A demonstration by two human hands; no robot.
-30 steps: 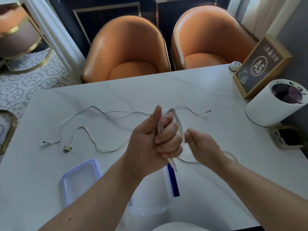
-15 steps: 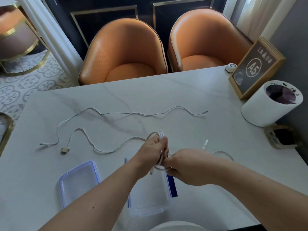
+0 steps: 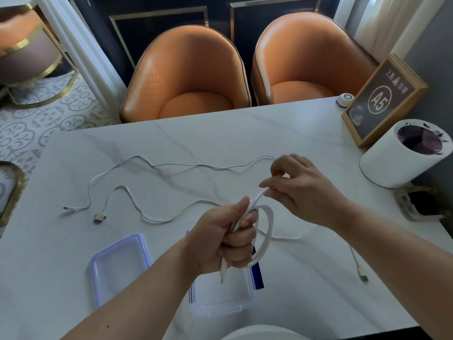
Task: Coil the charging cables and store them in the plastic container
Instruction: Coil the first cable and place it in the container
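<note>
My left hand (image 3: 229,238) is closed in a fist around a partly coiled white charging cable (image 3: 266,238), above the table's near middle. One plug end hangs below the fist. My right hand (image 3: 301,188) pinches the same cable just up and right of the fist. The cable's free tail runs right across the table to a plug (image 3: 362,274). The clear plastic container (image 3: 220,295) stands on the table below my left hand. Its blue-rimmed lid (image 3: 120,263) lies to its left. Two more white cables (image 3: 171,165) (image 3: 147,214) lie stretched out on the table.
A white marble table (image 3: 245,133) carries a white cylindrical bin (image 3: 397,160), a framed A5 sign (image 3: 382,99) and a small white puck (image 3: 345,98) at the right. A clear dish (image 3: 419,203) sits by the right edge. Two orange chairs (image 3: 188,77) stand behind.
My right hand has lifted away up and right from my left hand, drawing the cable out. A wider loop now hangs from my left fist.
</note>
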